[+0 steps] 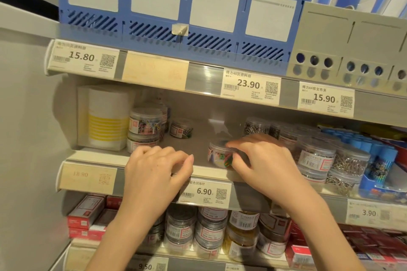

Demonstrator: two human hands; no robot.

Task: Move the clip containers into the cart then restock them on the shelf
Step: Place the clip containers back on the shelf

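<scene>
So, right hand [262, 160]: fingers clamped on clip container [218, 156], shelf [211, 169] front edge.
Left hand [156, 169]: curled, empty.
Risk: container could've tipped off.

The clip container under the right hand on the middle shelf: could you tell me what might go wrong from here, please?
1. The clip container sits near the shelf's front edge; a nudge from the right hand might tip it off.
2. The stacked silver-clip tubs stand close to that hand's right; a wrist sweep could topple them.
3. The left hand rests by the 6.90 price tag and might dislodge it.
</scene>
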